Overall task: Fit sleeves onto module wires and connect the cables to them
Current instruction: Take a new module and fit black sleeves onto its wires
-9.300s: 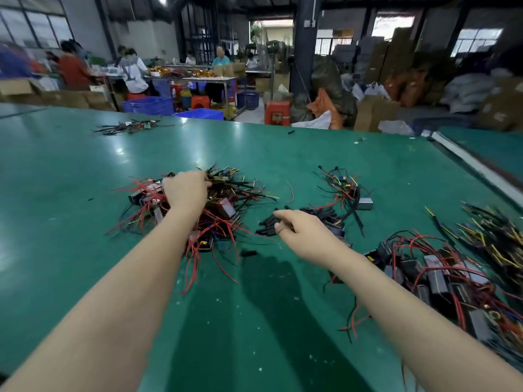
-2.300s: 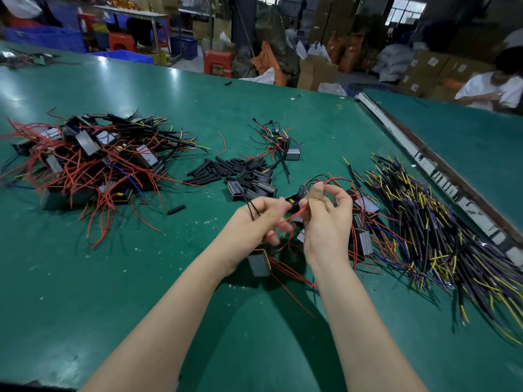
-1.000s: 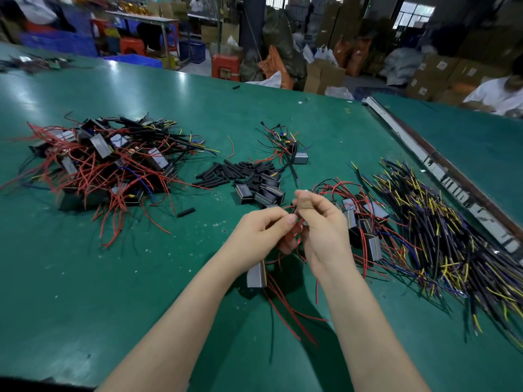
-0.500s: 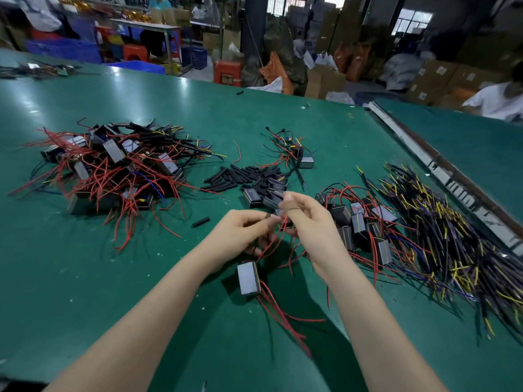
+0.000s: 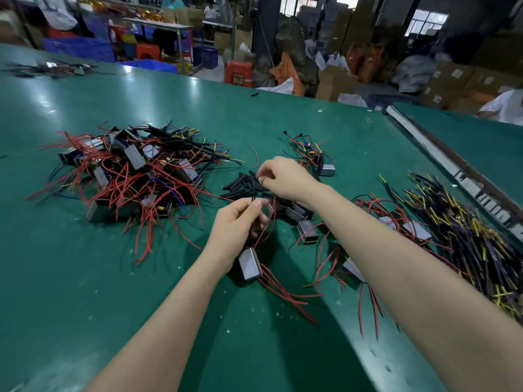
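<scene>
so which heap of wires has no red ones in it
The heap at far right: only black, yellow and purple cables. The big left heap, the small far one and the one under the right arm all show red.

On the green worktop point(image 5: 85, 278), the left hand point(image 5: 235, 224) pinched red wires point(image 5: 266, 222) of a grey module point(image 5: 249, 263) hanging just below it. The right hand point(image 5: 285, 176), fingers curled, reached over the pile of black sleeves point(image 5: 243, 183). Finished modules point(image 5: 130, 171) lay heaped toward the left edge, black-and-yellow cables point(image 5: 467, 230) toward the right.
</scene>
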Motion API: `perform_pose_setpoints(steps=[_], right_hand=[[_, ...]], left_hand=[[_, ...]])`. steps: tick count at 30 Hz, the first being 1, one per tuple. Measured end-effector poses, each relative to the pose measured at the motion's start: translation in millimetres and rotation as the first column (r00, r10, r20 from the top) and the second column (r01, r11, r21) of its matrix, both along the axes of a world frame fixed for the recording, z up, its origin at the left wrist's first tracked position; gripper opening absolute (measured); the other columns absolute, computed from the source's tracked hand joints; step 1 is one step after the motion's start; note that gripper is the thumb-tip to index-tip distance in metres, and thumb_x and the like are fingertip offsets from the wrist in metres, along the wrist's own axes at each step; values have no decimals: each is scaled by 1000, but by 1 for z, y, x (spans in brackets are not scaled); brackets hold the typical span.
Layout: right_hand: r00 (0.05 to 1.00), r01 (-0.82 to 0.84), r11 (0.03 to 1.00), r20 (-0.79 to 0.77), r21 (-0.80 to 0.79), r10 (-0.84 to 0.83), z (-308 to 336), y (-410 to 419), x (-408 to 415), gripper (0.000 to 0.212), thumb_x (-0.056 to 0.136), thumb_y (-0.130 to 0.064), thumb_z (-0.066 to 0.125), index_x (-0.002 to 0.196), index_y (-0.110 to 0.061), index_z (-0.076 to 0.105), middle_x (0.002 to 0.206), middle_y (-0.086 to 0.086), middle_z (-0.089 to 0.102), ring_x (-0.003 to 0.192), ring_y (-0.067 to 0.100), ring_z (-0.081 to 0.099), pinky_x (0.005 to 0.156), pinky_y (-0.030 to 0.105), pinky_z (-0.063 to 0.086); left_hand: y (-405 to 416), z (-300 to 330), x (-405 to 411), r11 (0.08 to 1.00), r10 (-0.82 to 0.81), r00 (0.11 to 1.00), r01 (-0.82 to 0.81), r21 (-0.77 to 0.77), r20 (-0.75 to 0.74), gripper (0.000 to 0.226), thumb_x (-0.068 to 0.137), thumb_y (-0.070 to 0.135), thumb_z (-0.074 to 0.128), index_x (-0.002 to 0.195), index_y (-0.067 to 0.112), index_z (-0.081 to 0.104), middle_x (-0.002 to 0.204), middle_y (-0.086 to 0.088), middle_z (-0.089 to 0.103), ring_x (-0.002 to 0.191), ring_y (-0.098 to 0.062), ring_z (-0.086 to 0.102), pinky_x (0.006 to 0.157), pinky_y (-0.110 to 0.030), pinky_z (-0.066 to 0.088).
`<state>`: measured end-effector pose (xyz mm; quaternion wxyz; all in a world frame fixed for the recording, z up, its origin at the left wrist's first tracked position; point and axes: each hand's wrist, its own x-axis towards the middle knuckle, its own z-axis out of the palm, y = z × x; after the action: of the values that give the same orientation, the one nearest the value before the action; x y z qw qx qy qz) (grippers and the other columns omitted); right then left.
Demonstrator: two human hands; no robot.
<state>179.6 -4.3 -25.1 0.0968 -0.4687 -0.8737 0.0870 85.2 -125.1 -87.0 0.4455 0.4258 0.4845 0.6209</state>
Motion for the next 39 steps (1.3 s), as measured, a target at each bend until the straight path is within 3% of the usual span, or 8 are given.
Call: perform_pose_setpoints(steps=[7,14,19,23,26,29,34,39], right_hand=[[878,-269,957,435,105,199,-11,34,-46,66,88,1,42,143,-38,39,145,-4,45,132,23,39,96,40,36],[799,-343,928,564,146,206,-18,42,-51,35,94,-13,50,125,-28,54,130,1,55,124,24,44,92,37,35],[832,-321,936,515,146,205,-21,35,-35,22,95,-22,52,116,-18,55,125,4,57,122,25,45,88,37,35],[890,-237,971,407,22,208,-24,25,-22,24,90,-19,54,114,-19,53,121,4,59,117,25,51,83,36,32],[914,-173,985,370,-22,168,-27,20,-17,30,90,-21,54,120,-20,53,124,5,59,119,27,49,89,40,34],[897,-133,990,420,-42,138,-28,17,-15,37,90,-20,52,127,-20,53,129,9,54,124,29,42,99,45,32],[878,-120,992,461,-50,129,-23,15,-7,30,92,-23,51,121,-24,57,126,8,54,125,29,35,99,46,28],[957,-38,995,283,-96,64,-12,3,12,23,89,-23,53,110,-23,62,106,-3,62,114,27,48,93,44,30]], left_hand=[[5,-4,1,999,50,999,-50,-4,10,21,97,17,51,86,18,69,57,8,56,47,-6,40,46,-18,32],[4,-2,0,999,40,997,-40,5,-64,21,97,19,51,86,15,69,57,9,56,48,-6,37,45,-17,30],[2,-1,0,1000,26,995,-24,21,-92,23,96,18,52,84,26,70,58,12,59,52,-3,41,49,-14,34],[-1,-2,1,1000,4,994,-1,29,-112,23,96,18,53,85,28,70,60,12,61,53,-1,46,51,-11,36],[-3,-2,2,1000,-9,991,13,28,-135,22,96,18,53,85,26,71,61,11,62,53,-2,48,52,-11,36],[-4,-2,2,999,-27,990,31,30,-135,20,96,18,53,88,22,71,61,10,62,53,-2,48,53,-10,37],[-6,1,3,999,-45,990,47,13,-133,19,96,18,54,89,21,72,61,10,62,53,-2,49,53,-10,38],[-11,7,8,992,-130,987,129,-14,-97,20,96,17,52,91,15,72,60,8,59,51,-3,47,51,-10,38]])
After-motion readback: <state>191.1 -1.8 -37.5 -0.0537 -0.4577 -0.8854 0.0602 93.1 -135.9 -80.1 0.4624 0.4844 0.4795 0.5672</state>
